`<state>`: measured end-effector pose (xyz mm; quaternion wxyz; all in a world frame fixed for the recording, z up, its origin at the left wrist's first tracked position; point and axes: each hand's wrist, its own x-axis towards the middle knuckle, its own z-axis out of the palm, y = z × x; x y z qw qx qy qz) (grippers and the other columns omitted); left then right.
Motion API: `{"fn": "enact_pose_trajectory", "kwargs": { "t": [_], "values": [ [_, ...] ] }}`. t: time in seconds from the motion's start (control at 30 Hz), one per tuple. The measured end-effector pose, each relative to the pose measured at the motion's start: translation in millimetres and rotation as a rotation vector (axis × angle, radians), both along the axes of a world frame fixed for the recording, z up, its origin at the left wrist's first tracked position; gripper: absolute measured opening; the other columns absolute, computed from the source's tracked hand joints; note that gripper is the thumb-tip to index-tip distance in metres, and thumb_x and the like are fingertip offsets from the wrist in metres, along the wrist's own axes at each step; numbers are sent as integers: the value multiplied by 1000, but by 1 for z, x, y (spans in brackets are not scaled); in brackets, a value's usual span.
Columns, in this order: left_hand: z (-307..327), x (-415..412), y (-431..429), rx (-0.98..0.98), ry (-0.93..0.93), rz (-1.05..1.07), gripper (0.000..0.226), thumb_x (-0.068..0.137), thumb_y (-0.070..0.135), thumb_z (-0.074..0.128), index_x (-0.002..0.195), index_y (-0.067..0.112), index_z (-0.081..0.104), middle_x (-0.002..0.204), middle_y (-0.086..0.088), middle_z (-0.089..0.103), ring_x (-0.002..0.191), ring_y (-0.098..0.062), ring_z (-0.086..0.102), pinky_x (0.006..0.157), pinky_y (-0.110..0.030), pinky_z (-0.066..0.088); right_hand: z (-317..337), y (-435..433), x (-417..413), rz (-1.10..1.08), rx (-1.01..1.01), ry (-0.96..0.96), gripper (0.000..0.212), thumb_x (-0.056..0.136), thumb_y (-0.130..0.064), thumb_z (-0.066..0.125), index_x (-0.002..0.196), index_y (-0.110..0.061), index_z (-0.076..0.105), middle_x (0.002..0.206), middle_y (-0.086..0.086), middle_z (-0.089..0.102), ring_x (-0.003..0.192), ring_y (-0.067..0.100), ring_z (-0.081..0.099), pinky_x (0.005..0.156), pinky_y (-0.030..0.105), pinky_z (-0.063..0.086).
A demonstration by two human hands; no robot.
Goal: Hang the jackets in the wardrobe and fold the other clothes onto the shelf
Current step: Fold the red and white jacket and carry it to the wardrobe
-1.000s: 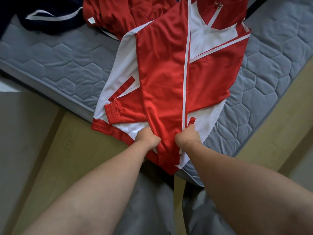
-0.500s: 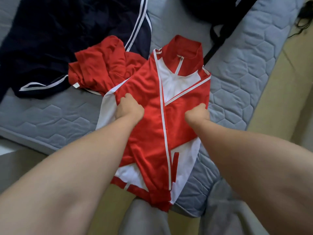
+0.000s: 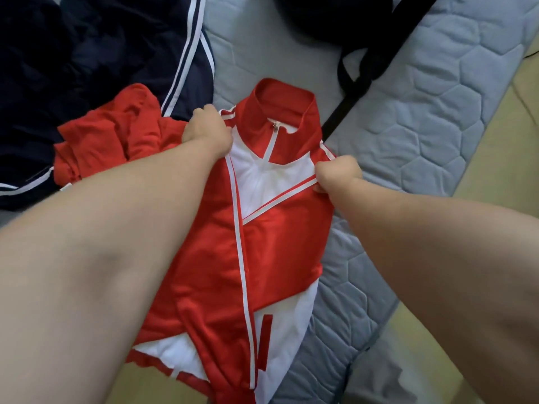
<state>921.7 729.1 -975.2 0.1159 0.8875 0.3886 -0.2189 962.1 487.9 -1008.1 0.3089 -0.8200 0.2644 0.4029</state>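
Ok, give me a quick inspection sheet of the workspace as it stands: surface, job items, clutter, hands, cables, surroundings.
Surface: grey quilted mattress, with clothes spread on it.
Job's things: red and white jacket lies front-up, collar away from the person, hem over the near edge. A crumpled red garment lies beside it on the left, and a navy garment with white stripes lies beyond that.
Clutter: black strap from a dark item at the top edge.
Grippers: left hand and right hand each grip the jacket at a shoulder.
Cables: nothing seen.
Surroundings: tan floor beside the mattress.
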Motion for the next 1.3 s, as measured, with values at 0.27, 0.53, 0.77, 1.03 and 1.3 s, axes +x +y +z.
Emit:
{"fn": "enact_pose_trajectory", "kwargs": {
  "t": [0.27, 0.53, 0.77, 1.03, 1.3],
  "values": [
    [26, 34, 16, 54, -13, 4, 36, 83, 2, 68, 118, 6, 70, 123, -20, 67, 118, -39, 60, 97, -40, 50, 3, -8, 22, -278, 166, -123, 18, 92, -12, 57, 91, -19, 40, 88, 21, 69, 64, 36, 74, 56, 39, 62],
    [61, 41, 4, -283, -260, 330, 42, 88, -10, 38, 87, 25, 61, 88, -12, 69, 53, -24, 71, 55, -35, 61, 45, -6, 27, 8, 146, -329, 20, 75, -38, 59, 88, -25, 51, 85, 4, 71, 83, 30, 70, 76, 38, 57],
    [107, -58, 6, -392, -329, 411, 17, 82, 5, 60, 70, 17, 61, 64, -3, 60, 63, -16, 69, 42, -22, 46, 99, -26, -77, 687, 147, -420, 46, 87, -58, 51, 61, -19, 51, 65, -5, 57, 69, 23, 58, 61, 34, 39],
    [106, -243, 4, -527, -394, 778, 28, 69, -10, 68, 71, 18, 67, 63, -3, 63, 46, -8, 56, 46, -18, 45, 105, -21, -232, 1424, 158, -430, 37, 96, -43, 41, 98, -17, 67, 87, 0, 45, 79, 31, 62, 55, 32, 33],
    [43, -373, 15, -418, -310, 566, 37, 73, -11, 62, 75, 25, 66, 77, 7, 67, 78, -14, 66, 75, -26, 56, 66, -15, -346, 1664, 19, -335, 32, 100, -39, 43, 107, -15, 62, 102, 8, 50, 87, 35, 59, 59, 37, 35]
  ]
}}
